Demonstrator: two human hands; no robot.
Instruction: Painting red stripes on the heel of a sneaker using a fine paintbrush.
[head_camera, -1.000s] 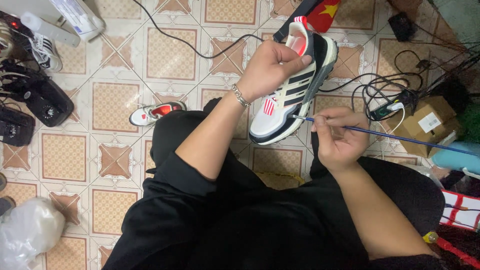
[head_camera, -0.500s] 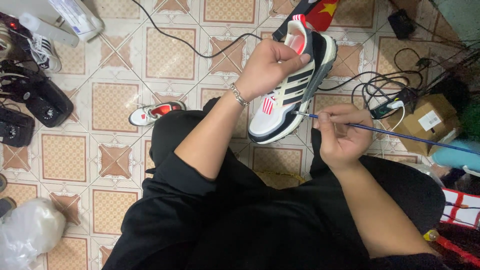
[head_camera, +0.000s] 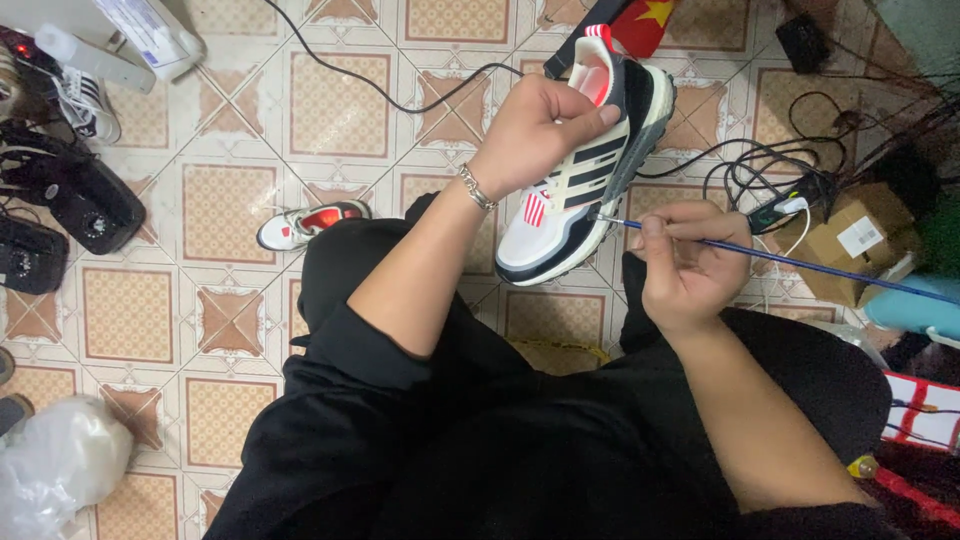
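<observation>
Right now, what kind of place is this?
Probably a home shoe-repair or shoe-painting corner: a sneaker held up, a thin brush at its side, more shoes and cables on the tiled floor.

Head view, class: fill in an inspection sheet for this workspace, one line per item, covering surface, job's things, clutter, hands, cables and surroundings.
Surface: patterned tile floor, beige and brown.
Job's things: white, black and cream sneaker held up sideways; thin blue paintbrush, tip at the shoe's side.
Clutter: second sneaker on the floor; cardboard box; crumpled plastic bag; dark shoes at left.
Hands: left hand grips the sneaker at its opening; right hand pinches the paintbrush.
Cables: black cord across the tiles; tangled wires at right.
Surroundings: person's black clothing fills the lower frame.
</observation>
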